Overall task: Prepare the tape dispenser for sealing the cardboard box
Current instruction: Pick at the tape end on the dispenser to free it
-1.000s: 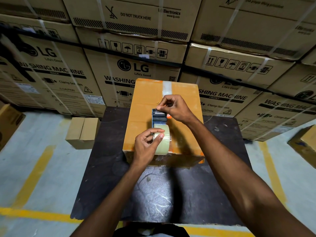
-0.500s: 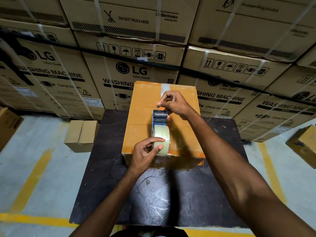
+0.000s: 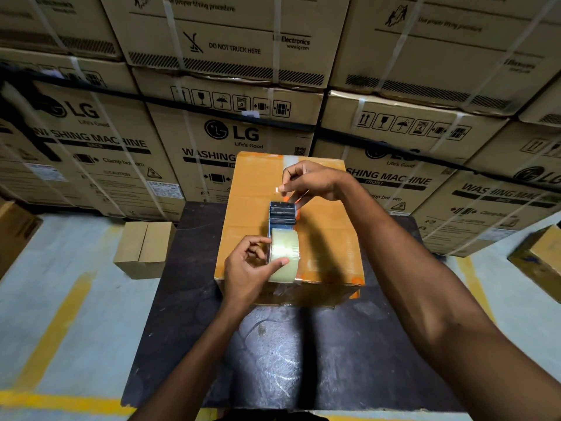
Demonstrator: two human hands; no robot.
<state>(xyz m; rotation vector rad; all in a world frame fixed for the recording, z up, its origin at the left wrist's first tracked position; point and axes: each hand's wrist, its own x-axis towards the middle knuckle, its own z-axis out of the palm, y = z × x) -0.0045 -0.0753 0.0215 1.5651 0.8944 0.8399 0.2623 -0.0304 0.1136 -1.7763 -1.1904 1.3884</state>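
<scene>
Since the earlier frames: my right hand (image 3: 312, 182) has lifted off the dispenser's front and now hovers just above it, drawing up a free end of clear tape (image 3: 296, 197); my left hand (image 3: 247, 268) keeps its place at the roll.

Item 1, tape dispenser (image 3: 282, 215): dark front rollers, blue frame; it sits upright on top of the orange cardboard box (image 3: 249, 208), near the middle of the lid, its front end pointing away from me.

Item 2, tape roll (image 3: 284, 255): clear, mounted on the near end of the dispenser; my left thumb lies across its lower face and my curled fingers meet its left side, so that hand is closed on the roll.

Item 3, right hand: thumb and forefinger pinched together on the tape end; a small bright tab shows at the fingertips; a thin strip runs down from there to the rollers.

Item 4, orange cardboard box: rests on a dark table (image 3: 188, 299), at its far part; a pale strip of tape (image 3: 290, 161) already runs over the far edge of the lid.

Item 5, small brown carton (image 3: 142, 250): on the grey floor (image 3: 36, 299), just left of the table.

Item 6, stacked washing-machine cartons (image 3: 230, 138): strapped, filling the wall behind the table; yellow floor lines (image 3: 54, 326) run left and right of the table.
</scene>
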